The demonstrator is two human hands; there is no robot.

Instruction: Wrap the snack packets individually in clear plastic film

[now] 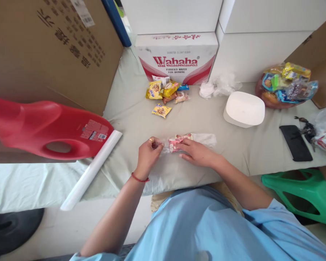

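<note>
My left hand (149, 153) is closed in a pinch on the left end of a clear plastic bag (206, 138) that lies on the grey cloth-covered table (130, 119). A red and white snack packet (177, 142) sits inside the bag. My right hand (196, 152) rests on the bag and packet, fingers curled over them and pressing down. A red cord circles my left wrist, and a ring shows on a left finger.
A heap of yellow snack packets (163, 95) lies further back, before a Wahaha water carton (176, 58). A white lidded box (244, 108), crumpled plastic (218, 87), a bowl of snacks (285, 85), a black phone (296, 143), a red jug (49, 128) and a white roll (92, 170) surround me. A green stool (301, 192) stands at the right.
</note>
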